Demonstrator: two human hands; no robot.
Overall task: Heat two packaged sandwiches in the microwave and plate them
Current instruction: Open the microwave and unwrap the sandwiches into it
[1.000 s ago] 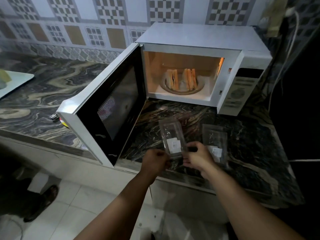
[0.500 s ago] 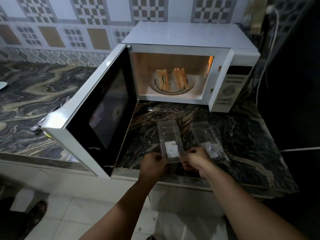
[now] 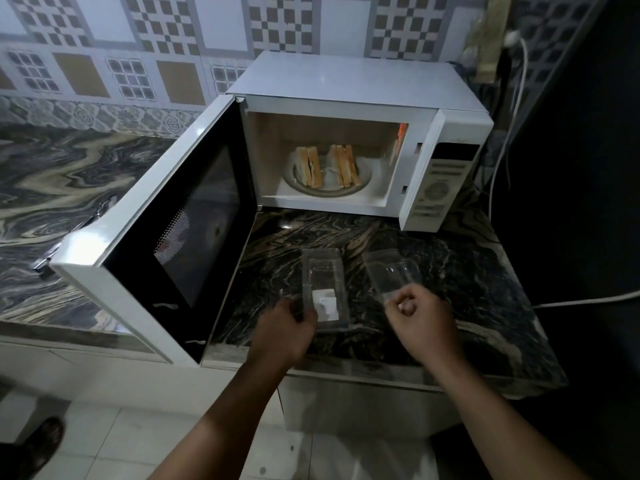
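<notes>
Two sandwiches, a left one (image 3: 309, 166) and a right one (image 3: 343, 165), stand on a plate (image 3: 366, 174) inside the open white microwave (image 3: 346, 88). Two clear, empty plastic sandwich packs lie on the dark marble counter in front of it. My left hand (image 3: 285, 329) grips the near left edge of the left pack (image 3: 323, 289), which has a white label. My right hand (image 3: 420, 318) is curled shut over the near end of the right pack (image 3: 391, 271); I cannot tell whether it holds that pack.
The microwave door (image 3: 166, 244) is swung wide to the left, out past the counter edge (image 3: 381, 370). White cables (image 3: 502, 147) run down the dark right side. A metal utensil (image 3: 45, 261) lies behind the door. A sandalled foot (image 3: 41, 441) is on the tiled floor.
My right hand has left the left pack and moved right to the near end of the right pack. My left hand stays on the left pack. The view has shifted.
</notes>
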